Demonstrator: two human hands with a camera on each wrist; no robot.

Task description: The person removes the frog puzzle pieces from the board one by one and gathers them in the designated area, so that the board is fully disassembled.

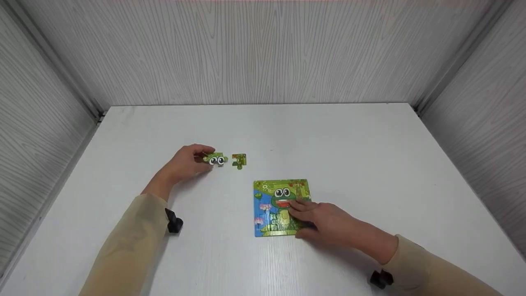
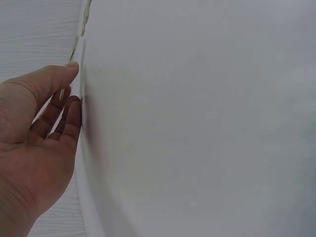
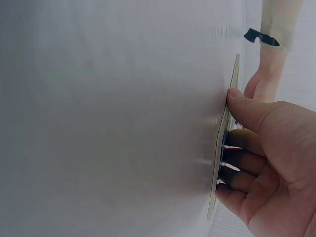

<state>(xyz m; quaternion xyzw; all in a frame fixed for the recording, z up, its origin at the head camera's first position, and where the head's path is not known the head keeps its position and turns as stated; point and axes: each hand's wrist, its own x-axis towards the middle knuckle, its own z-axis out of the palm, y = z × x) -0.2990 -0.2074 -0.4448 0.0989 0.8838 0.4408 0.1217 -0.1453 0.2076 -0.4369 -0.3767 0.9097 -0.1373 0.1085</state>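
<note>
In the head view, my left hand (image 1: 187,164) pinches a green jigsaw piece (image 1: 220,159) printed with two cartoon eyes, thumb on one side and fingers on the other. The left wrist view shows this piece edge-on by the thumb tip. A second green jigsaw piece (image 1: 242,159) lies on the table just to its right. My right hand (image 1: 328,222) rests on a square frog puzzle board (image 1: 263,197), fingers laid across the frog's picture and thumb at the near edge. Those fingers cover the board's lower right part.
The white table (image 1: 370,164) bears the puzzle board near its middle. A wood-grain panel (image 1: 263,53) rises behind the table, with side panels at left and right. A small black clip (image 1: 174,222) hangs at the left cuff, and another black clip (image 1: 381,279) at the right.
</note>
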